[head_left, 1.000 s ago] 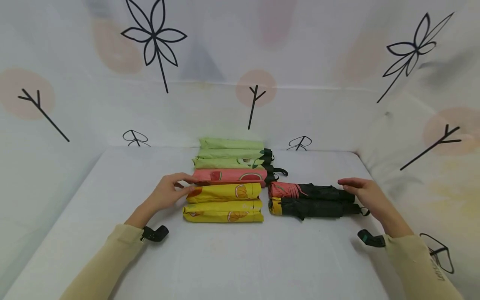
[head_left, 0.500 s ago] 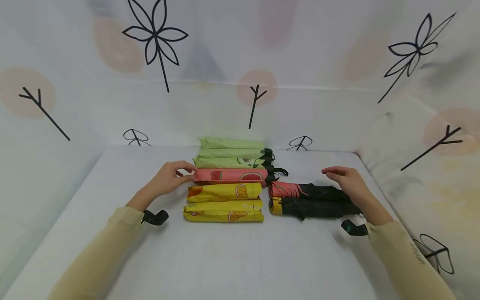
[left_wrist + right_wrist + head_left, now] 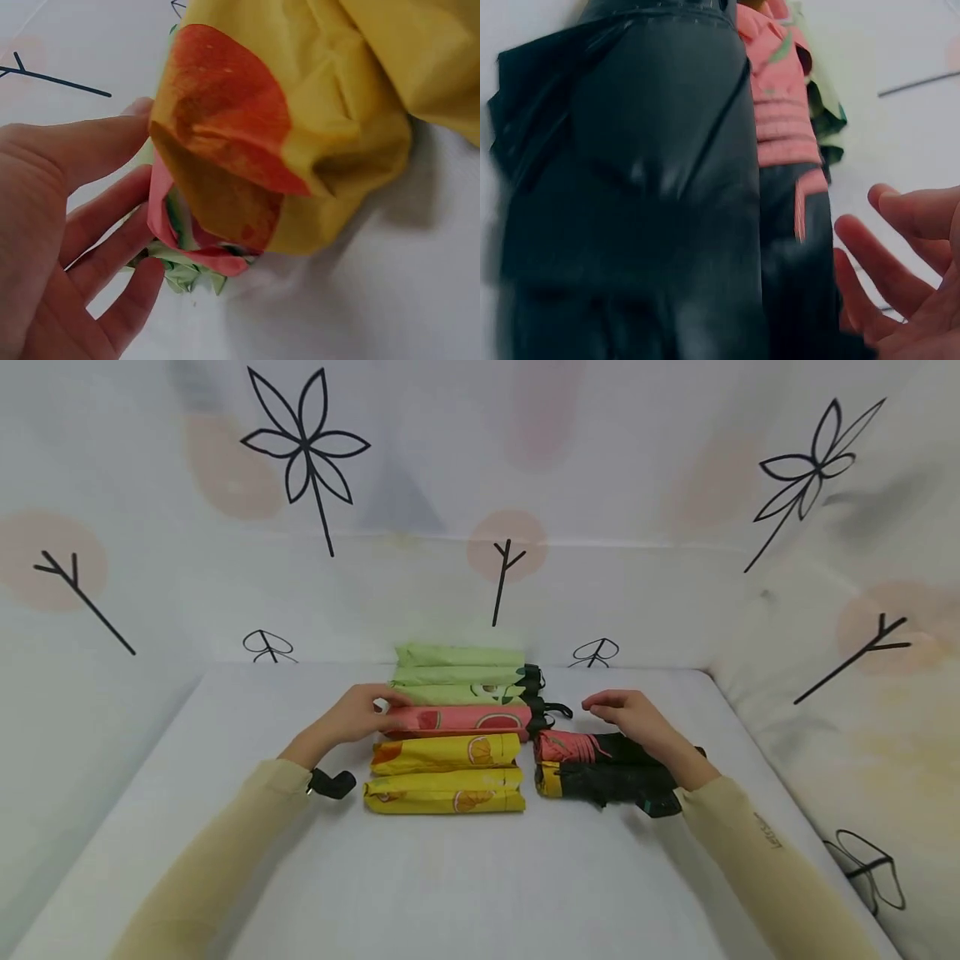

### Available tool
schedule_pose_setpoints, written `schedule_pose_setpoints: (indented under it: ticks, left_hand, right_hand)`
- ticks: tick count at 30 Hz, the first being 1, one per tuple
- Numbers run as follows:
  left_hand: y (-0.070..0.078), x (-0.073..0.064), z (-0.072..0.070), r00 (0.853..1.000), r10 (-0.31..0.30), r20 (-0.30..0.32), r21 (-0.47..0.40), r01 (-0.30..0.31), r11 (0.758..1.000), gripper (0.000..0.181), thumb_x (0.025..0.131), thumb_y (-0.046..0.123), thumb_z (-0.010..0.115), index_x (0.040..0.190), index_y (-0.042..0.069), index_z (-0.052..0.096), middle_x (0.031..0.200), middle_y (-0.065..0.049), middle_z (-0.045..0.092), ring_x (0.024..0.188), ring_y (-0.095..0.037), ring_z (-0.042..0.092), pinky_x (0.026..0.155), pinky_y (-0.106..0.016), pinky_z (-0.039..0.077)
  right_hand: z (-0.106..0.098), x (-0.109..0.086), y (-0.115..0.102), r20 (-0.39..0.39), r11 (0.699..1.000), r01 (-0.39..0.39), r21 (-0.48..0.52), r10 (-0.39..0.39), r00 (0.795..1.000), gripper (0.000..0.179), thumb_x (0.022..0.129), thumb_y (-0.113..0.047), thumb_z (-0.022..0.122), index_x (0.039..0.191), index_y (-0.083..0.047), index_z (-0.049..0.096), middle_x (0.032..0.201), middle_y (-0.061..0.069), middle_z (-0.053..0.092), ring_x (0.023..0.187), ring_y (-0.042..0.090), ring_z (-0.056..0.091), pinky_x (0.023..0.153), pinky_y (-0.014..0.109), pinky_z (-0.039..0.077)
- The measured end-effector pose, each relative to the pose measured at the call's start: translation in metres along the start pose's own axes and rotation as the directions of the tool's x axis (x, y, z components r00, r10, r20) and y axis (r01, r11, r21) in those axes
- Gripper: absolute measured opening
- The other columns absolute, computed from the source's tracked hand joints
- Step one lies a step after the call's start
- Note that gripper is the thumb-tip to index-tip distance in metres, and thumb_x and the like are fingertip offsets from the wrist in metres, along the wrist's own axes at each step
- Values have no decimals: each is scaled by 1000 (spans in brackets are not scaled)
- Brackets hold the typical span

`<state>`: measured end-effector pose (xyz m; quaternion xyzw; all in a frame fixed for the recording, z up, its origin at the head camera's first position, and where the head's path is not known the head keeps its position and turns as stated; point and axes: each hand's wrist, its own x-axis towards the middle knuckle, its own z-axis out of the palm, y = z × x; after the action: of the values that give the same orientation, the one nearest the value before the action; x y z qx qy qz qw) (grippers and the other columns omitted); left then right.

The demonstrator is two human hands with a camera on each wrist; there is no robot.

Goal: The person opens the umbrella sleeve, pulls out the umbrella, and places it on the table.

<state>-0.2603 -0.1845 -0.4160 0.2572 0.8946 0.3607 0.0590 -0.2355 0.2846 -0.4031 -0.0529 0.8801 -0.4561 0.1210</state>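
Note:
Folded umbrellas and fabric sleeves lie in a stack of rows. My left hand (image 3: 360,714) is at the left end of the pink watermelon-print umbrella sleeve (image 3: 457,718), its fingertips touching that end, as the left wrist view also shows. Nearer me lie two yellow orange-print sleeves (image 3: 450,753). My right hand (image 3: 630,718), loosely bent and holding nothing, is over the far side of a black-and-pink folded umbrella (image 3: 573,746), close to a black handle loop (image 3: 558,710). In front of that umbrella lies a black-and-yellow one (image 3: 600,782).
Several green avocado-print sleeves (image 3: 461,675) lie behind the pink one, with black handle ends (image 3: 532,678) at their right. Everything rests on a white-covered table (image 3: 450,885). A printed cloth backdrop (image 3: 420,585) rises at the back and sides.
My right hand has moved left from the outer end of the black umbrellas toward the handle loops. My left hand has shifted slightly away from me and right, onto the pink sleeve's end.

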Motion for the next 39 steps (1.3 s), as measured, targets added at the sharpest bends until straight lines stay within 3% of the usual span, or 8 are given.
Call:
schedule_pose_setpoints:
  ticks: [6, 13, 19, 23, 32, 39]
  left_hand:
    - [2, 9, 2, 998, -25, 61, 32, 23, 999, 35, 86, 26, 81, 118, 17, 74, 113, 0, 68, 89, -22, 52, 73, -38, 44]
    - [6, 13, 9, 998, -17, 57, 116, 10, 993, 31, 86, 19, 80, 117, 18, 75, 119, -2, 67, 98, -21, 55, 84, -40, 48]
    - [10, 16, 8, 995, -75, 66, 121, 66, 990, 31, 85, 20, 81, 115, 20, 76, 111, 1, 68, 89, -20, 54, 77, -38, 47]
    - [10, 16, 6, 992, -99, 81, 110, 90, 990, 30, 85, 20, 81, 114, 20, 76, 109, 1, 68, 88, -20, 55, 76, -38, 48]
    - [6, 17, 10, 995, -76, 59, 134, 68, 989, 29, 85, 19, 81, 114, 21, 77, 113, 1, 68, 94, -20, 57, 80, -39, 49]
    - [5, 15, 9, 997, -59, 56, 129, 52, 990, 29, 85, 18, 81, 114, 19, 77, 114, 0, 69, 97, -21, 58, 82, -40, 50]
  right_hand:
    - [14, 14, -14, 87, 999, 38, -34, -35, 996, 33, 104, -14, 53, 132, 1, 61, 135, 21, 57, 124, 37, 52, 105, 54, 40]
    - [22, 25, -28, 186, 993, 79, -92, -61, 981, 33, 104, -18, 54, 131, -1, 63, 130, 18, 61, 116, 33, 57, 98, 49, 48]
    - [23, 36, -39, 325, 984, 107, -142, -56, 944, 36, 104, -19, 53, 133, 2, 60, 130, 20, 60, 115, 34, 58, 92, 45, 53]
    - [24, 41, -50, 395, 983, 63, -171, 9, 919, 38, 105, -19, 51, 136, 2, 57, 133, 21, 57, 119, 35, 57, 90, 43, 54]
    - [22, 51, -64, 483, 971, 55, -233, 67, 873, 39, 103, -9, 51, 140, 3, 53, 139, 24, 52, 123, 35, 55, 84, 42, 57]
    - [25, 56, -64, 531, 970, 36, -242, 101, 841, 46, 98, -6, 58, 143, 2, 51, 146, 24, 47, 126, 33, 53, 89, 43, 54]
